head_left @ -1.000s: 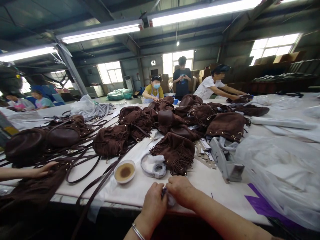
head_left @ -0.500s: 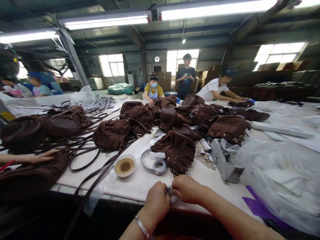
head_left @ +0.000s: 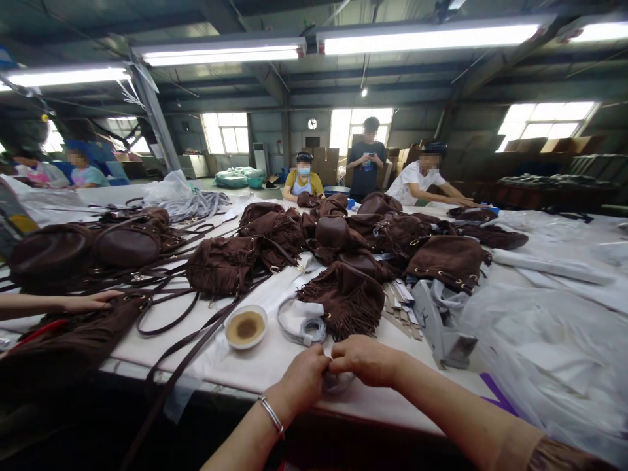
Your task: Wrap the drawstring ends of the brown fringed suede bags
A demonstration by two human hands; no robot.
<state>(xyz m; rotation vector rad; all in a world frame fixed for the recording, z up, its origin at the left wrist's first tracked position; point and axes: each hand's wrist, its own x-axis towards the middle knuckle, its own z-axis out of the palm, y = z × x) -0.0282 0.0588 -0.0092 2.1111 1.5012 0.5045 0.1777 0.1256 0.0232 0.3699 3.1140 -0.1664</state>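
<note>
My left hand point(head_left: 301, 379) and my right hand point(head_left: 366, 361) meet at the near edge of the white table point(head_left: 275, 366), both pinched on a small pale, translucent piece point(head_left: 337, 382) that hangs between them; I cannot make out what it is. A silver bangle sits on my left wrist. Just beyond my hands lie a brown fringed suede bag point(head_left: 346, 297), a roll of white tape point(head_left: 301, 322) and a small white dish of brown glue point(head_left: 245, 327).
Many brown fringed bags point(head_left: 275, 235) and loose straps point(head_left: 167, 314) cover the table. A grey tool point(head_left: 439, 324) and clear plastic sheeting point(head_left: 549, 353) lie to the right. Another person's hand point(head_left: 83, 302) rests on a bag at the left. Three people work at the far side.
My hands have moved slightly up and together while still pinching the small piece. The camera has tipped a little, so the table sits lower in view. The other person's hand has stayed on the bag.
</note>
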